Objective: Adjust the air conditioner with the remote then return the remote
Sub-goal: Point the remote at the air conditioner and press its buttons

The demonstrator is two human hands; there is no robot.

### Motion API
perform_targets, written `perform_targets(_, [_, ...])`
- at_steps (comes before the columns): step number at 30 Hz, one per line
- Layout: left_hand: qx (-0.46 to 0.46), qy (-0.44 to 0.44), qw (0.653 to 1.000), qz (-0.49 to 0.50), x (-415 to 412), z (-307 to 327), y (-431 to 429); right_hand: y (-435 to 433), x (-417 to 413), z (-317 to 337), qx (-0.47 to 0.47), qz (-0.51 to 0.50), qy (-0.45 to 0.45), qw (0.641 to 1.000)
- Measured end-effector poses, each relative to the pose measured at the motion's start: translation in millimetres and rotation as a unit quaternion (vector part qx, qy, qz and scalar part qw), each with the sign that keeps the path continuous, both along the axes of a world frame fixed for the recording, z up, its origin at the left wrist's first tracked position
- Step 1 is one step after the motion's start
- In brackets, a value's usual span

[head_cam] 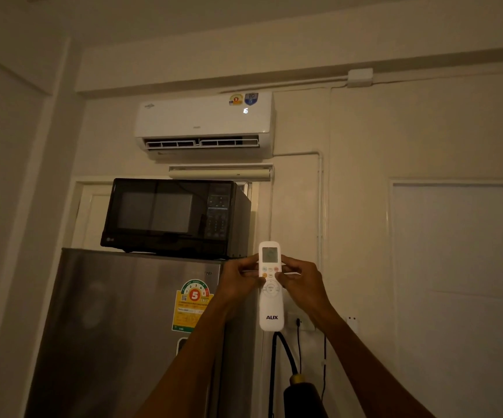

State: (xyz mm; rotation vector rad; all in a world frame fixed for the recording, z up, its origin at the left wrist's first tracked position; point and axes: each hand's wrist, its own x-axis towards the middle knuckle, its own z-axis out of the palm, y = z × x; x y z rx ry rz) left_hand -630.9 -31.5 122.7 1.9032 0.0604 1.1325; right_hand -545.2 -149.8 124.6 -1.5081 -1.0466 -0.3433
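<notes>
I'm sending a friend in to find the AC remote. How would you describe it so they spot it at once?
Start at the white air conditioner high on the wall, above the black microwave on the steel fridge. Below and to the right, the left hand and right hand hold a slim white remote upright. It alone has a small grey screen, coloured buttons and "AUX" printed near its bottom.
</notes>
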Motion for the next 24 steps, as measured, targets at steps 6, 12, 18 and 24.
perform_targets(6, [0.010,-0.006,1.000,0.000,-0.4,4.7,7.3,3.3,-3.0,0.5,0.018,0.006,0.005,1.000])
perform_targets(12, [0.010,-0.006,1.000,0.000,-5.6,11.0,7.6,6.1,-8.3,5.8,0.019,0.015,0.012,1.000])
perform_targets(18, [0.014,-0.010,1.000,-0.008,-11.7,12.8,7.3,9.1,-10.8,9.5,0.023,0.010,0.023,0.999])
perform_targets(24, [0.001,-0.007,1.000,-0.001,-13.4,12.4,6.6,11.0,-12.9,13.6,0.019,0.003,0.032,0.999])
